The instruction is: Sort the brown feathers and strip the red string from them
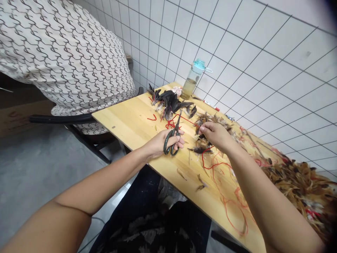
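Observation:
My left hand [158,143] is closed round a pair of dark-handled scissors [178,121], whose blades point up and away over the table. A red string [187,120] runs from a small tangle beyond the scissors toward the fingertips of my right hand [213,133]. The fingers of that hand are pinched together at a bunch of brown feathers [202,141]; what lies between the fingertips is too small to make out. Beyond the scissors is a heap of black feathers [170,101].
A bottle with a teal lid [191,80] stands by the tiled wall [237,66]. On the wooden table [126,119] lie a marker [211,105], loose red thread [231,218] and a big brown feather pile [297,179]. A person in a patterned garment [79,56] sits at left.

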`<state>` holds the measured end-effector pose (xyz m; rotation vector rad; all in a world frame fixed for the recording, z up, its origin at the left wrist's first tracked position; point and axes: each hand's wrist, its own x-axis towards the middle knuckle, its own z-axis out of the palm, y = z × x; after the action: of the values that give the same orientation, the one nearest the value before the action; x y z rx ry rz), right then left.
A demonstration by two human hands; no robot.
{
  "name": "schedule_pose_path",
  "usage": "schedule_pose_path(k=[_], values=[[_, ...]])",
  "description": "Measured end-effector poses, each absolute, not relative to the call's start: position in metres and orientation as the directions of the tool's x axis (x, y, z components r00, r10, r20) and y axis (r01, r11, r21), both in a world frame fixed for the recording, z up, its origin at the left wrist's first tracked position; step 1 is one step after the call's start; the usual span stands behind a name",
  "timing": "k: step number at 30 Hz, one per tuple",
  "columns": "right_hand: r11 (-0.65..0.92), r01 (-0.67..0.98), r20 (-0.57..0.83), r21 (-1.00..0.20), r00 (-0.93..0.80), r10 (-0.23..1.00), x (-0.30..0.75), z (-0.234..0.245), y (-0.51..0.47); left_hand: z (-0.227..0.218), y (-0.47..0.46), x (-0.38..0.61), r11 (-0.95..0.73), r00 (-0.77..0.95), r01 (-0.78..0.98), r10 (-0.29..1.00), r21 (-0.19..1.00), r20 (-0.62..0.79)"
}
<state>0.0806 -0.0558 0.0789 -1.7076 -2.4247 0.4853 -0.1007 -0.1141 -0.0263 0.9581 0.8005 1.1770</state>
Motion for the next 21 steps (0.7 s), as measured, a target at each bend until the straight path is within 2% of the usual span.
schedule_pose_path(k=[11,15,18,21], values=[[0.325,0.915,-0.079,-0.241,-0.352,0.933,0.076,0.084,-0.068,-0.028,-0.116,-0.101,0.121,0.270,-0.295,0.962,0.948,-0.039],[0.325,0.918,-0.047,-0.226,-0.344,0.938,0.079,0.085,-0.067,-0.031,-0.116,-0.098,0.129,0.247,-0.341,0.968,0.931,-0.044],[0.319,0.924,-0.013,-0.210,-0.328,0.944,0.082,0.084,-0.064,-0.029,-0.116,-0.099,0.203,0.253,-0.428,0.962,0.881,-0.099],[0.301,0.932,-0.001,-0.201,-0.307,0.952,0.085,0.085,-0.062,-0.023,-0.121,-0.101,0.331,0.359,-0.482,0.919,0.811,-0.162]])
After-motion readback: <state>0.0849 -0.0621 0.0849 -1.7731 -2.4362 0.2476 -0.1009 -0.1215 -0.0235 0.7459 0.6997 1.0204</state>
